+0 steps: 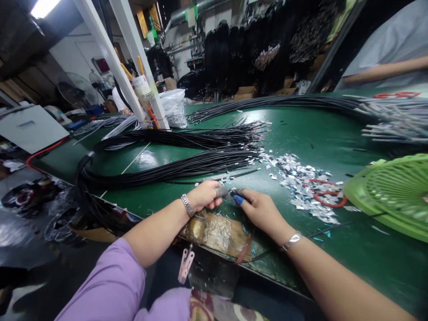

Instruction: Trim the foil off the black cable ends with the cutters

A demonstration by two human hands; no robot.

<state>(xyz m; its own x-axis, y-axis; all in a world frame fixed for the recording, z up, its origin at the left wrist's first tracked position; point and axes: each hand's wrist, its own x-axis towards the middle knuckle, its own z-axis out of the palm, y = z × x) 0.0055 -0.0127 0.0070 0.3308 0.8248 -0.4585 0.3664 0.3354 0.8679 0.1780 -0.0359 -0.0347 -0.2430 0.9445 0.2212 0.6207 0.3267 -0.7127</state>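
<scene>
My left hand [205, 196] and my right hand [262, 209] meet over the near edge of the green table, fingers pinched. Between their fingertips is a small cable end [232, 191], dark with a pale tip; most of it is hidden by the fingers. Grey covering wraps a fingertip of my left hand, and blue tape is around my right thumb. Just below the hands lies a worn board wrapped in clear tape [219, 229]. Beyond them, a thick bundle of black cables [187, 165] points its stripped ends toward the middle of the table.
Foil and blue scraps [304, 183] are heaped right of my hands, with red-handled scissors [331, 198] among them. A green fan [391, 196] stands at the right. Pale-ended cables [397, 118] lie behind it, near another person's arm [388, 71]. A pink clothespin [186, 265] hangs at the table edge.
</scene>
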